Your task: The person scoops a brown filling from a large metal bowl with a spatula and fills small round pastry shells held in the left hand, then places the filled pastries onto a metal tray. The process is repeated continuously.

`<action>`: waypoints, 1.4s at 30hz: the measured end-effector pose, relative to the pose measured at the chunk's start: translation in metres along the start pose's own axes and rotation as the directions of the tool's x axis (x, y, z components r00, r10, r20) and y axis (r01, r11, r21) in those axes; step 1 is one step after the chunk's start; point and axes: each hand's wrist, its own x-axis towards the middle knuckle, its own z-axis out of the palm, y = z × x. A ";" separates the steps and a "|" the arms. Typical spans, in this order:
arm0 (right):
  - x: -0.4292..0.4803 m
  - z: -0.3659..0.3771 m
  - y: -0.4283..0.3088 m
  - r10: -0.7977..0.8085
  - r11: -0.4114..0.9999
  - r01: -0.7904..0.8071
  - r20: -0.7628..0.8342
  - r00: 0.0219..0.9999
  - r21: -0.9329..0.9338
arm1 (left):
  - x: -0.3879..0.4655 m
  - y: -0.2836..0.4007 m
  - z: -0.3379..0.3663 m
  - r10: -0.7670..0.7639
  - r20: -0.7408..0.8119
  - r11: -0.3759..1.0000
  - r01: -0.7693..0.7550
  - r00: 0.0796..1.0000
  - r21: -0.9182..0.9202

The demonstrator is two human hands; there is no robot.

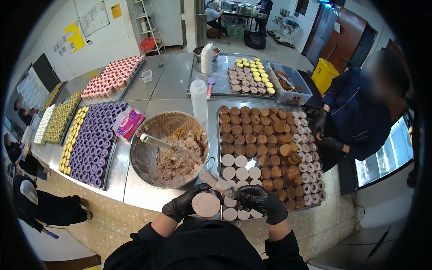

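Observation:
My left hand, in a black glove, holds a small round cake whose flat top is coated in pale brown cream. In my gloved right hand is a cream-smeared spatula; its blade points up and left, above the cake. Beyond my left hand stands a large steel bowl of brown cream, with a white-handled utensil resting inside. At the right, a metal tray carries rows of small round cakes: brown-topped ones, cream-topped ones near me, and ones with piped rings along the right side.
A co-worker in black gloves stands at the tray's right side. Behind the bowl are a squeeze bottle and a tissue pack. Trays of purple-ringed cakes and pink-topped cakes lie left. A plastic bin stands at the back right.

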 end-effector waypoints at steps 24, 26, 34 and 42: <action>-0.056 0.003 0.110 -0.440 0.898 0.243 -0.747 0.498 -0.367 | 0.121 -0.050 -0.003 0.245 0.192 0.522 -0.296 0.950 0.800; -0.062 -0.006 0.119 -0.440 0.898 0.190 -0.821 0.365 -0.397 | 0.154 -0.050 -0.005 0.278 0.239 0.468 -0.348 0.930 0.812; -0.112 -0.001 0.128 -0.147 0.913 0.404 -0.973 0.180 -0.063 | 0.273 0.005 -0.009 0.378 0.361 -0.288 -0.262 0.853 0.921; -0.123 -0.006 0.127 -0.128 0.871 0.489 -0.982 0.139 -0.044 | 0.305 0.009 -0.003 0.382 0.270 -0.619 0.028 0.884 0.785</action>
